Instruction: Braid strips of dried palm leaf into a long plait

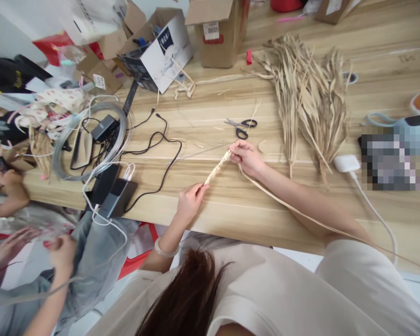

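Observation:
Between my two hands runs a short braided strip [217, 169], pale and straw-like, held aslant above the table's front part. The fingertips of my left hand [191, 201] pinch its lower end. At the upper end, my right hand [247, 157] is closed on the same strip. A long flat strand [287, 205] trails from my right hand, passes along my forearm and leaves toward the lower right. Black-handled scissors [243, 126] lie slightly open just beyond my right hand. Farther right rest bundles of dry husk leaves [301, 98].
Coiled clear wire [58, 158], black cables and a grey charger box [118, 198] lie at left. Cardboard boxes [217, 42] line the back. A white charger [347, 163] and a blurred-out object [388, 163] are at right. Another person's hands [61, 252] are at lower left.

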Available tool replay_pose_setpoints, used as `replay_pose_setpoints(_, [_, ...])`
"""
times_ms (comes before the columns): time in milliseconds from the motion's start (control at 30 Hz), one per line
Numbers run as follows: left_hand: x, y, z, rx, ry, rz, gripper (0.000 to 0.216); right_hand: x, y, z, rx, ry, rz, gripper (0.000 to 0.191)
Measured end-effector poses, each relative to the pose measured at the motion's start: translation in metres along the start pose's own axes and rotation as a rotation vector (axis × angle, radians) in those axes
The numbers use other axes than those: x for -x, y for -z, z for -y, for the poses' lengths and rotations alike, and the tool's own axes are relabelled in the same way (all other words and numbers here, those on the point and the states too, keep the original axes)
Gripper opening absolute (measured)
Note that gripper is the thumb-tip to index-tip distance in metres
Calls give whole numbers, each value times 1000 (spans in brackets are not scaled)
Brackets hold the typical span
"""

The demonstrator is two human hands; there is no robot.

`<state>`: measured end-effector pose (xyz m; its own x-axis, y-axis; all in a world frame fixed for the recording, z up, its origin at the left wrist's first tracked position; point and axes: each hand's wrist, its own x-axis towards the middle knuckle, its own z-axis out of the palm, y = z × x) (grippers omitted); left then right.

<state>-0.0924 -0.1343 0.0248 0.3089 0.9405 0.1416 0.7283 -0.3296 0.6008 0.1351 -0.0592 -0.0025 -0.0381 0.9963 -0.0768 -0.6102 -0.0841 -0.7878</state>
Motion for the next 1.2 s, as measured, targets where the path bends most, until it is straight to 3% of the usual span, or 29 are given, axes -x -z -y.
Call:
replay_pose_setpoints(133, [19,2,8,-178,-129,-171,24,-4,6,0,-14,47,-67,24])
replay_pose_setpoints(267, [35,3,11,-299,-141,-252,19,-5,7,0,-15,55,-85,22])
replay_pose_setpoints(400, [37,3,11,-399,-128,-253,21,-5,6,2,20,37,-92,23])
replay_pose_setpoints(733, [34,4,13,-224,-101,-230,31,-6,6,5,62,2,-109,24])
replay_pose_setpoints(933, [35,8,18,-141,-8,-118,36,-7,8,4,64,9,-91,23])
replay_pose_setpoints(1100, [47,16,26,-275,-30,-193,34,-9,11,5,-2,34,-104,29])
replay_pose_setpoints(1200, [58,20,33,-360,-21,-260,20,-10,11,6,-7,23,-135,30])
